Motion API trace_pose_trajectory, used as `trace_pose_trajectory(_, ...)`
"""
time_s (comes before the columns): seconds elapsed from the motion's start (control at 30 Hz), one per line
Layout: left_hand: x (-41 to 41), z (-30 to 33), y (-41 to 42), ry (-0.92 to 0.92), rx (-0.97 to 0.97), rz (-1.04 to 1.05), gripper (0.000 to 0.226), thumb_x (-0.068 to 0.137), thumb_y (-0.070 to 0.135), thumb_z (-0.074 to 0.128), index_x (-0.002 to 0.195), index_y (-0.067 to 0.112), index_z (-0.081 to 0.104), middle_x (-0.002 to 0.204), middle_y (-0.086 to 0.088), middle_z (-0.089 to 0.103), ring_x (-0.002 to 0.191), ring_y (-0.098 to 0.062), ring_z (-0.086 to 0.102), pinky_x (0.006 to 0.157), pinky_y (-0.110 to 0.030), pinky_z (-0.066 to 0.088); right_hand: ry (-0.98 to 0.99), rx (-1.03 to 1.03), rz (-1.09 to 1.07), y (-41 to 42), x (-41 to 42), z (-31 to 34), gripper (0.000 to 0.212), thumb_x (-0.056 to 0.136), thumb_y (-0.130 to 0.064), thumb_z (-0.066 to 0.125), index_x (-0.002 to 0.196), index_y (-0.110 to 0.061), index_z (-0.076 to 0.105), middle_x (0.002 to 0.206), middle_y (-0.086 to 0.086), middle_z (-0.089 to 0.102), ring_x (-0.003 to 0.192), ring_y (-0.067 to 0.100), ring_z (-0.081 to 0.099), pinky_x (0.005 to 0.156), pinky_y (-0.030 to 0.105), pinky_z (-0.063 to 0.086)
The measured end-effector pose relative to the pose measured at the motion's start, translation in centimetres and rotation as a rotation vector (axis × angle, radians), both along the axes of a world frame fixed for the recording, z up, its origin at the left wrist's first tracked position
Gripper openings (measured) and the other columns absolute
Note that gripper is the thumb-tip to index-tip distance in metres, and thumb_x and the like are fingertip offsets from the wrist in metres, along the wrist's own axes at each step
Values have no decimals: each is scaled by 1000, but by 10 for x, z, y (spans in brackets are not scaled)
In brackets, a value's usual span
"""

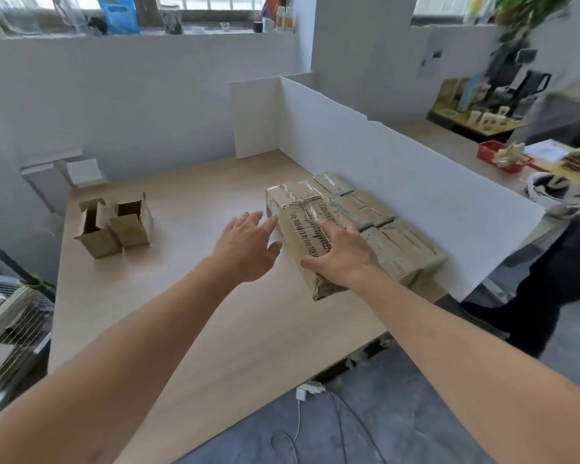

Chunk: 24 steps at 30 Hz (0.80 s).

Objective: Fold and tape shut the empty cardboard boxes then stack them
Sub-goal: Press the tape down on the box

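Note:
A taped, closed cardboard box (303, 236) with printed lettering lies on the wooden table (188, 313), next to several other taped boxes (382, 229) laid in rows against a white foam board. My right hand (340, 254) rests on top of that box with fingers spread, thumb at its near side. My left hand (248, 242) is open with straight fingers, its fingertips reaching the box's left side. Two open-topped cardboard boxes (114, 224) stand at the left of the table.
A white foam board partition (399, 182) runs along the table's right side and back corner. A red tray (503, 157) sits beyond it. A wire rack (10, 323) stands at the left. Cables (315, 426) lie on the floor.

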State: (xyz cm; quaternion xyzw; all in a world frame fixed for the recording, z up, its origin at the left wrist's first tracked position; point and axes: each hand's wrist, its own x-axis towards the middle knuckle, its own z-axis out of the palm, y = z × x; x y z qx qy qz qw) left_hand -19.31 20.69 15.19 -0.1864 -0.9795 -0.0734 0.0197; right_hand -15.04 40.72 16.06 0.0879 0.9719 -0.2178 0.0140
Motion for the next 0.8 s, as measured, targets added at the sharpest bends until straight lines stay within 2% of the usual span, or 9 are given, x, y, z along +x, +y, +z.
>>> trace_pose_trajectory(0.2,1,-22,59,-55,-19,-50,61,103,45,46,157,20,32,158,-12,37,147,-32,32,122,-46,24,-74,-15,-29,57,6,-29,94,68,-65,73,152,-50,32,154,10,34,138,32,44,104,45,45)
trace_pose_trajectory(0.4,-37,-45,85,-60,-32,-91,59,102,46,46,154,19,37,154,-10,42,142,-31,37,118,-44,28,-120,-23,-64,83,-24,-56,95,66,-67,72,150,-53,31,155,7,32,135,33,46,101,45,47)
trace_pose_trajectory(0.57,-78,-71,94,-133,-30,-96,63,103,47,44,158,21,30,162,-11,32,151,-35,26,124,-47,20,-157,0,-76,89,-54,-75,96,66,-68,72,150,-54,28,157,8,29,134,34,46,101,46,48)
trace_pose_trajectory(0.8,-106,-103,106,-225,-38,-101,60,103,45,45,155,19,34,157,-11,38,146,-32,33,120,-46,28,-242,23,-62,101,-79,-102,92,70,-67,72,149,-52,29,140,5,39,127,32,49,98,44,49)
